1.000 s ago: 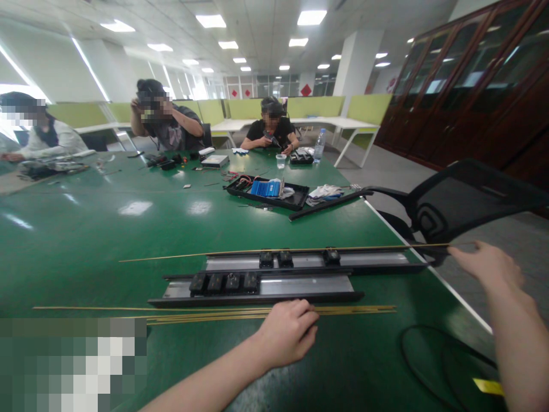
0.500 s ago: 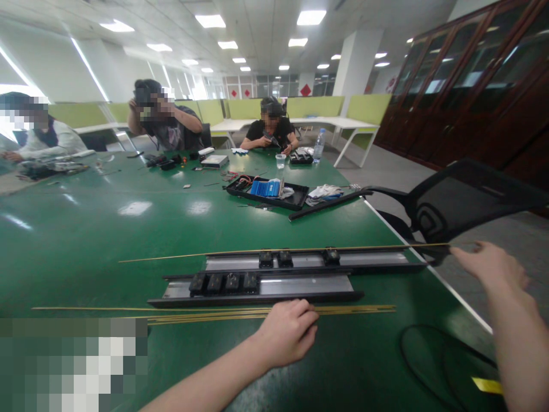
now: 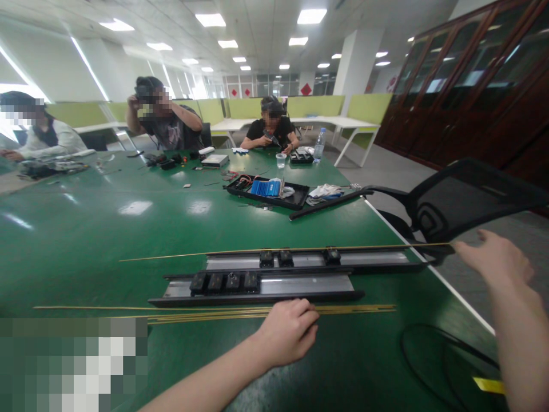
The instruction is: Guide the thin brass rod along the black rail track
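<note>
My left hand (image 3: 289, 332) lies with curled fingers over a bundle of thin brass-coloured rods (image 3: 214, 316) on the table; its fingertips are partly hidden. On the right, my right hand (image 3: 500, 260) is beyond the table edge, thumb and index finger apart. Its thumb tip is at the end of one long thin rod (image 3: 235, 252), which lies along the far edge of a black-edged metal channel (image 3: 373, 260). Small black blocks (image 3: 272, 259) sit in that channel. A nearer channel (image 3: 306, 284) holds a row of several black blocks (image 3: 224, 282).
A black tray (image 3: 295, 201) with a blue finned part, gloves (image 3: 325, 193) and a black strip (image 3: 326, 205) lie farther back. A mesh chair (image 3: 467, 197) stands at right, a black cable (image 3: 422, 326) lies near my right arm. Three people sit across the green table (image 3: 98, 229).
My right hand has shifted slightly right, its index finger lifting from the long rod. The rod, channels and my left hand look unmoved.
</note>
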Demonstrator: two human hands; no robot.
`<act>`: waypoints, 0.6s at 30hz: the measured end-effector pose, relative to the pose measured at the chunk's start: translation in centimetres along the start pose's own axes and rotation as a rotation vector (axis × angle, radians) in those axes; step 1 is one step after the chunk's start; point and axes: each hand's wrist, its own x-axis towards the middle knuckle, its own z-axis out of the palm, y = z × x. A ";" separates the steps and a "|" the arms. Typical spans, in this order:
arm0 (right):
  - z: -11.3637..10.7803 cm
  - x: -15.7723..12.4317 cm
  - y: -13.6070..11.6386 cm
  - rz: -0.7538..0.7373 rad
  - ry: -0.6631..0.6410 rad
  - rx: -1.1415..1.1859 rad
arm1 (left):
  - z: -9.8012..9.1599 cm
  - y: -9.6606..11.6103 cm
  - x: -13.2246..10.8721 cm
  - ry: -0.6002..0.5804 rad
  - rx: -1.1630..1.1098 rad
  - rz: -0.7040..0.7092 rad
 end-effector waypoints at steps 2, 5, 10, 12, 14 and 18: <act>-0.3 -0.1 -0.3 -0.036 0.016 -0.002 | 0.0 0.0 0.0 0.001 -0.001 0.001; -0.4 0.1 -0.7 -0.115 0.024 -0.002 | 0.0 0.1 0.0 -0.002 -0.003 -0.003; -0.4 0.4 -1.7 -0.319 -0.059 0.031 | 0.0 0.0 0.0 -0.003 0.002 -0.004; -0.6 0.2 -2.1 -0.411 -0.125 0.070 | 0.1 0.0 0.0 -0.001 0.003 -0.003; -0.7 0.0 -2.4 -0.447 -0.153 0.094 | 0.1 0.0 0.0 0.006 0.003 0.001; -0.2 0.1 -2.1 -0.376 -0.083 0.080 | -0.1 0.0 0.1 0.013 -0.001 0.005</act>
